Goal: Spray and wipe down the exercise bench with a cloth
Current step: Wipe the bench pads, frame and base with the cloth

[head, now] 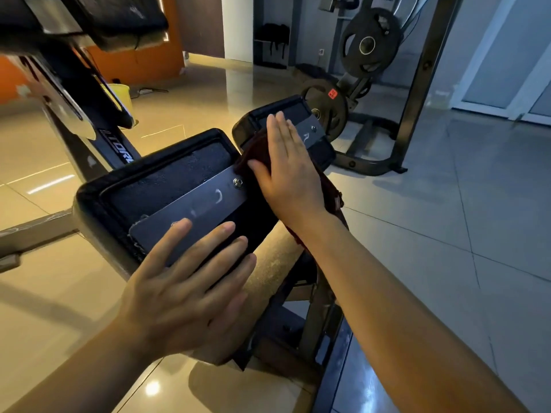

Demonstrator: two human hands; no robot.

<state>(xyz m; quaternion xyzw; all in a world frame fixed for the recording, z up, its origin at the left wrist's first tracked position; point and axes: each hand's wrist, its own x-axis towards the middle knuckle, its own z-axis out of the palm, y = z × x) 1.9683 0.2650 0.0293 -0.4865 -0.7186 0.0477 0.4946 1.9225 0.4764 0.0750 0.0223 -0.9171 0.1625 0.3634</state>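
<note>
The exercise bench shows the black underside of a near pad (pixel 155 186) and of a smaller far pad (pixel 286 111), each crossed by a grey metal bracket (pixel 208 198). My left hand (pixel 185 290) lies flat with spread fingers on the near pad's bracket end. My right hand (pixel 289 171) presses flat on a dark red cloth (pixel 335 198) in the gap between the two pads. The cloth hangs down past my wrist. No spray bottle is in view.
The bench's steel frame (pixel 316 311) runs below my arms. Another padded part (pixel 119 22) hangs at the top left. A yellow bucket (pixel 120 93) stands on the glossy tiled floor behind. A rack with weight plates (pixel 369 46) stands at the back right.
</note>
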